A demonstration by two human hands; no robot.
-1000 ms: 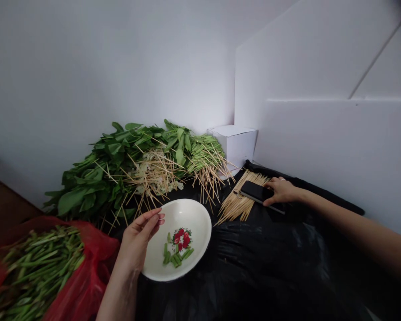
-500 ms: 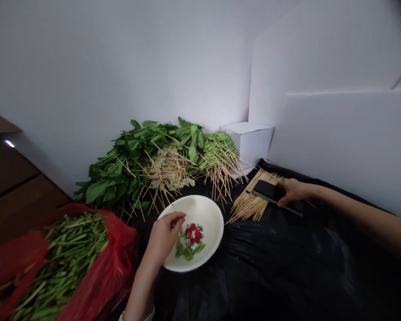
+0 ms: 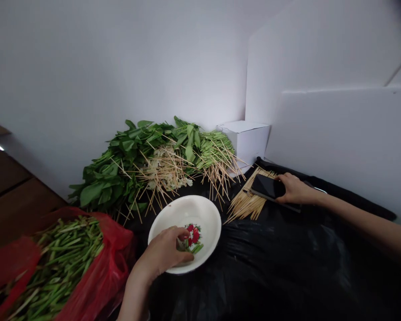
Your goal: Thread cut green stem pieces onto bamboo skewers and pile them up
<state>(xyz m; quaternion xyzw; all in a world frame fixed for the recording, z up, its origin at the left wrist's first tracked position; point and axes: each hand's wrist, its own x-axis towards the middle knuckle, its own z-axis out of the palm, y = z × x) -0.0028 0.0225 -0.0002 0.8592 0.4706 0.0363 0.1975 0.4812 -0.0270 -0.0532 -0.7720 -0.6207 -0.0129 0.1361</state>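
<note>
In the white bowl [image 3: 209,211] with a red flower print, my left hand [image 3: 163,252] curls its thumb and fingers around short green stem pieces [image 3: 198,248]. Part of that small pile is hidden behind the hand. Over on the right, my right hand [image 3: 296,189] grips the near end of a black smartphone [image 3: 267,186]. The phone rests over a spread of bare bamboo skewers [image 3: 245,207]. A second flat, dark object shows under that hand, too covered to name.
A red plastic bag [image 3: 115,249] full of cut green stems [image 3: 70,249] stands at left. Behind the bowl lie leafy greens [image 3: 100,185], skewered pale pieces [image 3: 165,167] and skewered green stems [image 3: 217,149]. A white box [image 3: 249,140] stands by the wall. Black plastic sheeting [image 3: 254,267] covers the surface.
My left hand has moved lower into the bowl, closing around the green stem pieces. My right hand stays on the phone. The whole view has shifted slightly.
</note>
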